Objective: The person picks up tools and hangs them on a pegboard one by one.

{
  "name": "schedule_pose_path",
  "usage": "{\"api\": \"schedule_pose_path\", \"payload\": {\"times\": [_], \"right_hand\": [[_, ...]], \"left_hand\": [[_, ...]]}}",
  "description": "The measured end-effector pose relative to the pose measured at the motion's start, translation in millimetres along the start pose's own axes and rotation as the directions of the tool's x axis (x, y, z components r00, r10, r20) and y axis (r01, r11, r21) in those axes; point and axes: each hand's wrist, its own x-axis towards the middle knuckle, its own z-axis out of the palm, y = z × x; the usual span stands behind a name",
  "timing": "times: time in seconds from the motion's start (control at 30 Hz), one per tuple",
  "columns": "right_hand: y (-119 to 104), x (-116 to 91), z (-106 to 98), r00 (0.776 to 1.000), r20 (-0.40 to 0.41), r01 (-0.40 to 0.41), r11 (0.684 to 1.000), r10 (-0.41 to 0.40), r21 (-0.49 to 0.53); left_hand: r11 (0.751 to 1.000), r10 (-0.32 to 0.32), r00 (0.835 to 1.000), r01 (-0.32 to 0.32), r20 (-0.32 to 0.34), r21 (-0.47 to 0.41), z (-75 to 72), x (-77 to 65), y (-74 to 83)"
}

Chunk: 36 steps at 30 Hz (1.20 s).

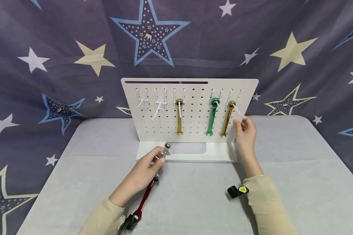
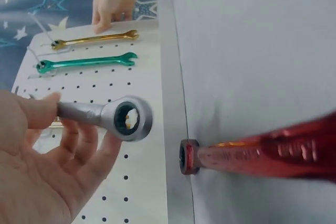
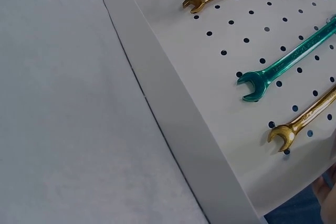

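My left hand (image 1: 147, 168) pinches a silver ratchet wrench (image 2: 89, 111) between thumb and fingers, ring end forward, before the white pegboard (image 1: 161, 127). Below that hand a red ratchet wrench (image 1: 145, 197) lies on the table, partly hidden by the hand; its ring end is beside the board's base in the left wrist view. At the board's right edge, my right hand (image 1: 246, 135) grips the edge, thumb in front. Two gold wrenches (image 1: 179, 119) and a green wrench (image 1: 212, 117) hang by their ring ends from hooks; the right-hand gold wrench (image 1: 227, 119) is nearest my right hand.
Two bare white hooks (image 1: 160, 106) stick out at the board's left. The board's base tray (image 1: 220, 156) stands on the grey table (image 1: 194, 199). A black strap with a yellow-green label (image 1: 237, 191) shows by the right sleeve. Behind hangs a starry cloth (image 1: 209, 49).
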Motion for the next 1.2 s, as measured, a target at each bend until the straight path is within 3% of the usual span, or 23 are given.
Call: {"api": "schedule_pose_path", "payload": {"times": [0.2,0.4,0.57,0.83,1.2], "right_hand": [[25,7,1,1.000,-0.014,-0.012,1.000,0.012,-0.009],[29,8,1,1.000,-0.024,0.002,1.000,-0.003,-0.022],[29,7,0,1.000,-0.017,0.010,1.000,-0.010,-0.024],[30,7,1,1.000,-0.014,0.017,1.000,-0.017,-0.026],[26,6,1,1.000,-0.016,0.007,0.999,-0.007,-0.033]], "left_hand": [[0.989,0.030,0.990,-0.050,-0.139,-0.142,0.2,1.1,4.3],[0.967,0.059,0.953,-0.128,-0.296,-0.219,-2.5,5.3,8.9],[0.954,0.078,0.939,-0.167,-0.334,-0.247,-4.8,7.0,14.4],[0.934,0.126,0.896,-0.251,-0.426,-0.252,-9.1,13.1,22.8],[0.926,0.119,0.878,-0.266,-0.463,-0.267,-14.5,28.5,25.9]]}}
